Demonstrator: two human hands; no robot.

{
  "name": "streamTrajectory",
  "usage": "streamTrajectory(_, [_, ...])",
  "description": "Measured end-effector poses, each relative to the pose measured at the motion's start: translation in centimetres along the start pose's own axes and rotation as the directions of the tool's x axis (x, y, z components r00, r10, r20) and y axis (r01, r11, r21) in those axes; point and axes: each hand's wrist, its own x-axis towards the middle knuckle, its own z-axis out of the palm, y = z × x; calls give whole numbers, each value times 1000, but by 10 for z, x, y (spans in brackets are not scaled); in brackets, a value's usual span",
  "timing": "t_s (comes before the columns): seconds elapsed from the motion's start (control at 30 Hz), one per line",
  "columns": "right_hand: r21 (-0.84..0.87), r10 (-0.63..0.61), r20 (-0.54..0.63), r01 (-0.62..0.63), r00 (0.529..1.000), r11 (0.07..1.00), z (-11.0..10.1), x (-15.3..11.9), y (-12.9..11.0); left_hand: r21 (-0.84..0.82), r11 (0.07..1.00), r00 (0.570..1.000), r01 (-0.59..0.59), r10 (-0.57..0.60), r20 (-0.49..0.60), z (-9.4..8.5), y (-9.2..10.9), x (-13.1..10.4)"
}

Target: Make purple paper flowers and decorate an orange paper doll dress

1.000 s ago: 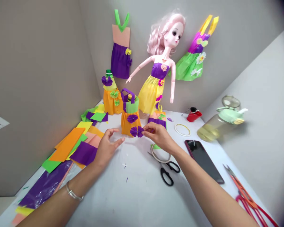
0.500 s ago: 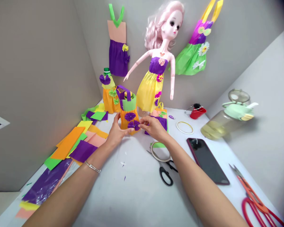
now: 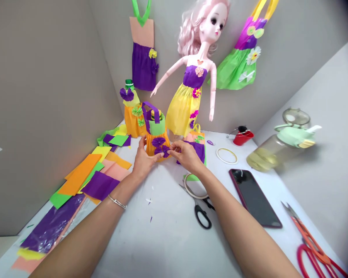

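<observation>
Purple pleated bow (image 3: 161,151) is lying crosswise, low on a standing orange-and-green gathered dress (image 3: 156,136), between my hands: my bare right hand (image 3: 188,155) is pinching its right end; my left hand (image 3: 144,159) is clasping the dress's left side.

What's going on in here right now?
A person's left hand cups the side of a small dressed bottle, thumb at the lower purple bow on its skirt. The right hand pinches that bow's right edge. The upper purple bow sits just above. A doll stands behind. Scissors lie near the right forearm, a phone further right, and colored sheets on the left.
</observation>
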Motion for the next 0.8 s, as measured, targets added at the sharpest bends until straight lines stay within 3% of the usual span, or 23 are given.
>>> streamTrajectory(0.43, [43, -22, -124, 27, 992, 999, 8, 0, 4, -4, 1000, 1000, -17, 17, -20, -1, -7, 4])
streamTrajectory(0.8, [131, -33, -3, 34, 999, 991, 10, 11, 4, 12, 1000, 1000, -15, 15, 2, -4, -7, 6])
